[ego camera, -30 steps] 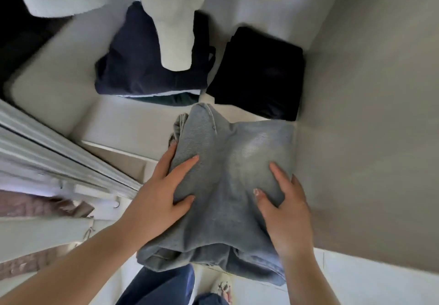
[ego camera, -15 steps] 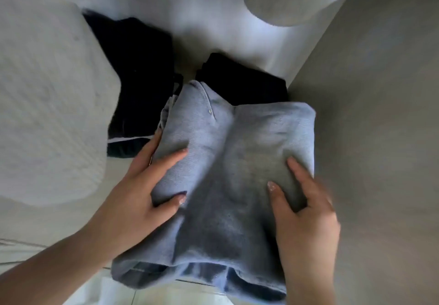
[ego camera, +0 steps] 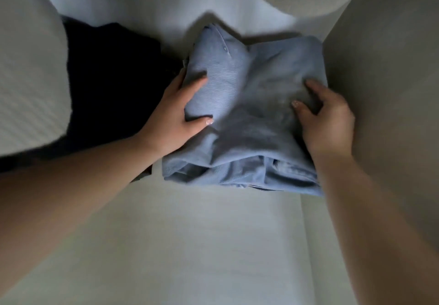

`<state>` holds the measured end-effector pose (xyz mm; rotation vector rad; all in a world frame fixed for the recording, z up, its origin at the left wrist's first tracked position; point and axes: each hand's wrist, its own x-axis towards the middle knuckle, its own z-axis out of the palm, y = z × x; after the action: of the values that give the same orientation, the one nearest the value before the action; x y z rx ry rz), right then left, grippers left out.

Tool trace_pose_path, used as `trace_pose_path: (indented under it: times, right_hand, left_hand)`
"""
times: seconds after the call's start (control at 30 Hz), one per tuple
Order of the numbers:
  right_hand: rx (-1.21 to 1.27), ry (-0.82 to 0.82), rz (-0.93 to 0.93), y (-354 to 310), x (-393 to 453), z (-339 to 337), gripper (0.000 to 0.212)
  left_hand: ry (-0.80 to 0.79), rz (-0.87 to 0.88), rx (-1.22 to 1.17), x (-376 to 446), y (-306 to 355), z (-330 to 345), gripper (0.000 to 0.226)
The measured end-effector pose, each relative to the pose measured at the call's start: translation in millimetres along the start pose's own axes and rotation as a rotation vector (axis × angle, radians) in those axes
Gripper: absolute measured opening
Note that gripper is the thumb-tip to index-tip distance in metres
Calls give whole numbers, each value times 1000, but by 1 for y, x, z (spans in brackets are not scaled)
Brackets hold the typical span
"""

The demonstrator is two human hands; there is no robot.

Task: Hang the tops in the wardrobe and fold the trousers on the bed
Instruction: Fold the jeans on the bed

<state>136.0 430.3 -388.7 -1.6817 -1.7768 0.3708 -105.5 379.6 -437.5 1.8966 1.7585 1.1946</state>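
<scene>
Folded light-blue fabric trousers (ego camera: pixel 249 114) carried forward since earlier frame, now covering black pile that lay behind. No readable writing. Left hand (ego camera: pixel 175 117) grips bundle's left edge, right hand (ego camera: pixel 325 119) its right edge — thumbs on top. Dark navy folded garment (ego camera: pixel 114 86) just left. Pale bed sheet (ego camera: pixel 190 233) open toward viewer.

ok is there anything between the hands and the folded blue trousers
Nothing visible. The left hand grips the left edge of the folded blue trousers and the right hand grips the right edge, both directly on the cloth. The dark folded clothes lie to the left, beside them.
</scene>
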Motion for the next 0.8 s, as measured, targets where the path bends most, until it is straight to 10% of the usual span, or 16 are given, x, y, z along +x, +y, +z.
trace_pose_path:
  times: [0.3, 0.47, 0.8]
  right_hand:
    - [-365, -203, 57, 25, 20, 43, 50]
    - [-463, -272, -86, -3, 18, 60, 72]
    - [-427, -305, -8, 34, -8, 91, 88]
  left_hand:
    - [-183, -203, 233, 17, -31, 18, 77]
    - [-195, 150, 606, 35, -7, 24, 89]
    - [-351, -92, 612, 9, -35, 53, 97]
